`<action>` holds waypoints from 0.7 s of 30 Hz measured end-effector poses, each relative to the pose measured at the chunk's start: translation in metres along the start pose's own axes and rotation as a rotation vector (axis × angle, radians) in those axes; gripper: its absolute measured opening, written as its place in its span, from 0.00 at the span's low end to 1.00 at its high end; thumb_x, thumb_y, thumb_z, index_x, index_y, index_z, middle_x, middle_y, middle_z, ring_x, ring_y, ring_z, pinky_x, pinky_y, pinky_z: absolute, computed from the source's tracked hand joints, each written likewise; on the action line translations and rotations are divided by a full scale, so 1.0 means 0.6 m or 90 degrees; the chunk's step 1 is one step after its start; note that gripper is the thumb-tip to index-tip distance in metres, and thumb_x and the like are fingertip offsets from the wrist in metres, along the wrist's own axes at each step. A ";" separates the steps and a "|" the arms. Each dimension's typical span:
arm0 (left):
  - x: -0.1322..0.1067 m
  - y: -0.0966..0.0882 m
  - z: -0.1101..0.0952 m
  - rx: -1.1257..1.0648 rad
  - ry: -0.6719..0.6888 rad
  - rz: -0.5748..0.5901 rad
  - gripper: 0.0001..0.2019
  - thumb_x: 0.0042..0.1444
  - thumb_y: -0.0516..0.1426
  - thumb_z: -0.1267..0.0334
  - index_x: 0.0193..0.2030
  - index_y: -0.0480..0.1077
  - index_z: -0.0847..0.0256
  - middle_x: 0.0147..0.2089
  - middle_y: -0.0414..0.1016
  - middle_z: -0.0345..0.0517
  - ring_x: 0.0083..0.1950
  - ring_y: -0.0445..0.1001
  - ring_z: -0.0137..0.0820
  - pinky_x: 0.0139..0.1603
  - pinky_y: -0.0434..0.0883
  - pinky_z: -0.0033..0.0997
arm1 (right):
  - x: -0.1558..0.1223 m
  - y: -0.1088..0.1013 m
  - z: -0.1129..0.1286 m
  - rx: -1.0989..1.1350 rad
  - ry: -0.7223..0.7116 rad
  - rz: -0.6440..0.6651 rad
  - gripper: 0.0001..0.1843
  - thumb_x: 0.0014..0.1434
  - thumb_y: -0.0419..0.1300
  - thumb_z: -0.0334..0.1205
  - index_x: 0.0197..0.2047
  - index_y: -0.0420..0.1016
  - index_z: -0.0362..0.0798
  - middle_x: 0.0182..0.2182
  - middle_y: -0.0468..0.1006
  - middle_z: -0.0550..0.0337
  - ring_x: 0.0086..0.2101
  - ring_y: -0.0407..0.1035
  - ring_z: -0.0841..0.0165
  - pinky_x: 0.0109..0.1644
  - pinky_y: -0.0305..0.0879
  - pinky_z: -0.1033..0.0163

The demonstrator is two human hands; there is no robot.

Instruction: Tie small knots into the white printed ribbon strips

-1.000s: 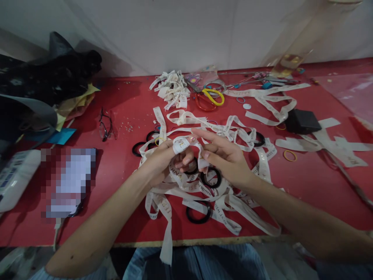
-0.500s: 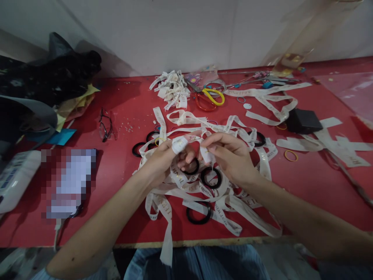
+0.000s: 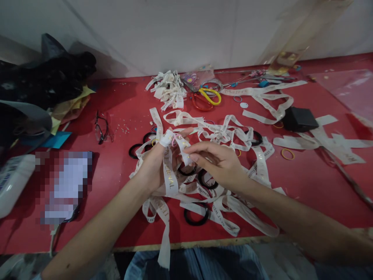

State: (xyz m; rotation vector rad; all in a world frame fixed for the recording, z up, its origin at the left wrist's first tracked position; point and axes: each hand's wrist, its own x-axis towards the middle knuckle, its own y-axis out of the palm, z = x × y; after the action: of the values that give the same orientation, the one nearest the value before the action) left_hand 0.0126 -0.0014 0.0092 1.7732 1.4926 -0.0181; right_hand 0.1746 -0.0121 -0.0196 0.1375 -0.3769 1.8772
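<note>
white ribbon (image 3: 170, 171), printed with gold letters, is wound over the fingertips of the left hand (image 3: 155, 165) and hangs down past the palm; that hand is closed about it, with a thin pink band (image 3: 175, 140) looped at the wrapped tip. the right hand (image 3: 217, 163) meets it from the right, thumb and forefinger pinched narrow on the ribbon's end just beside the left fingertips. both hands are raised a little above the red table (image 3: 122, 101), over the middle of a loose ribbon tangle (image 3: 227, 134) that spreads under and around them, one strand trailing off the near edge.

black rings (image 3: 196, 214) lie in the tangle, one near the table's front, others partly hidden under the hands and ribbon. left of the hands lie glasses (image 3: 100, 128), and farther left a pixelated patch and a white device (image 3: 13, 182) at the frame's edge. dark cloth (image 3: 49, 77) is heaped in the far left corner over yellow and blue sheets. toward the wall sit a bundle of short ribbon pieces (image 3: 169, 89), scissors (image 3: 205, 99) with red and yellow handles, and small coloured bits too fine to tell. to the right lie a black box (image 3: 300, 118), more ribbon lengths and a yellow rubber band (image 3: 287, 154).
</note>
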 end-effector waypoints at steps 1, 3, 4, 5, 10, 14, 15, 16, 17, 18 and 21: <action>0.001 -0.001 0.001 0.006 0.012 0.000 0.21 0.63 0.51 0.55 0.58 0.69 0.60 0.35 0.78 0.45 0.32 0.76 0.30 0.32 0.73 0.26 | 0.000 0.001 0.001 -0.034 -0.035 -0.013 0.08 0.63 0.58 0.36 0.43 0.79 0.49 0.38 0.81 0.58 0.36 0.75 0.72 0.40 0.72 0.67; 0.002 -0.004 0.004 0.011 0.030 0.007 0.20 0.62 0.52 0.57 0.58 0.70 0.61 0.36 0.79 0.45 0.34 0.77 0.29 0.33 0.73 0.23 | 0.002 0.002 0.001 -0.080 -0.102 -0.028 0.08 0.62 0.58 0.34 0.41 0.79 0.50 0.37 0.81 0.59 0.38 0.75 0.71 0.43 0.72 0.66; 0.003 -0.006 0.005 0.012 0.034 0.015 0.19 0.62 0.53 0.57 0.57 0.70 0.60 0.37 0.79 0.45 0.35 0.77 0.29 0.34 0.73 0.23 | 0.002 0.003 0.001 -0.094 -0.128 -0.031 0.08 0.62 0.58 0.33 0.41 0.79 0.50 0.37 0.81 0.59 0.38 0.75 0.70 0.43 0.72 0.65; 0.003 -0.007 0.007 0.010 0.033 0.026 0.20 0.61 0.53 0.57 0.57 0.70 0.60 0.39 0.79 0.45 0.36 0.77 0.29 0.35 0.73 0.24 | 0.003 0.003 0.000 -0.106 -0.150 -0.029 0.09 0.62 0.59 0.32 0.41 0.79 0.51 0.36 0.81 0.60 0.38 0.75 0.71 0.44 0.72 0.65; -0.001 -0.007 0.013 -0.003 -0.043 0.075 0.21 0.60 0.53 0.52 0.57 0.70 0.58 0.41 0.79 0.48 0.36 0.78 0.33 0.35 0.75 0.32 | 0.003 0.004 -0.010 -0.203 -0.246 0.041 0.12 0.63 0.57 0.32 0.47 0.78 0.53 0.37 0.82 0.61 0.38 0.75 0.71 0.43 0.71 0.66; -0.004 -0.001 0.018 -0.005 -0.080 0.078 0.21 0.59 0.54 0.52 0.56 0.71 0.58 0.41 0.79 0.49 0.37 0.78 0.34 0.36 0.75 0.32 | 0.000 0.008 -0.016 -0.293 -0.275 0.044 0.16 0.65 0.54 0.33 0.52 0.75 0.54 0.36 0.81 0.61 0.36 0.75 0.71 0.40 0.72 0.66; -0.004 0.001 0.019 -0.006 -0.079 0.077 0.21 0.59 0.54 0.52 0.56 0.71 0.58 0.41 0.79 0.49 0.37 0.78 0.34 0.37 0.75 0.32 | -0.001 0.008 -0.016 -0.305 -0.266 0.031 0.16 0.64 0.55 0.33 0.53 0.75 0.53 0.37 0.81 0.61 0.37 0.75 0.71 0.41 0.72 0.66; -0.004 0.002 0.020 -0.010 -0.075 0.077 0.21 0.59 0.54 0.52 0.56 0.71 0.58 0.41 0.79 0.49 0.38 0.78 0.34 0.38 0.75 0.32 | -0.002 0.009 -0.015 -0.310 -0.254 0.017 0.16 0.64 0.55 0.32 0.53 0.74 0.53 0.39 0.82 0.60 0.38 0.76 0.70 0.42 0.72 0.66; -0.005 0.004 0.020 -0.014 -0.075 0.077 0.21 0.60 0.54 0.52 0.56 0.71 0.58 0.42 0.79 0.49 0.39 0.78 0.34 0.39 0.75 0.32 | -0.003 0.010 -0.013 -0.310 -0.243 0.004 0.16 0.63 0.56 0.32 0.53 0.74 0.52 0.41 0.82 0.60 0.39 0.76 0.70 0.44 0.72 0.65; -0.005 0.006 0.019 -0.019 -0.079 0.077 0.21 0.60 0.53 0.52 0.56 0.71 0.58 0.42 0.79 0.49 0.39 0.78 0.34 0.39 0.75 0.32 | -0.003 0.011 -0.011 -0.305 -0.238 -0.006 0.16 0.63 0.57 0.32 0.53 0.74 0.52 0.42 0.82 0.60 0.40 0.76 0.69 0.45 0.72 0.65; -0.007 0.007 0.016 -0.025 -0.097 0.082 0.21 0.61 0.52 0.52 0.56 0.71 0.58 0.43 0.79 0.49 0.40 0.78 0.34 0.40 0.75 0.33 | -0.004 0.012 -0.008 -0.291 -0.226 -0.026 0.16 0.62 0.59 0.32 0.52 0.74 0.51 0.45 0.82 0.60 0.42 0.76 0.69 0.48 0.72 0.65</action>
State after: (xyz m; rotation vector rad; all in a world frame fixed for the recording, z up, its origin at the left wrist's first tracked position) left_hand 0.0194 -0.0104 0.0070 1.7911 1.2612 -0.0568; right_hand 0.1691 -0.0150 -0.0260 0.1658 -1.0267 1.6787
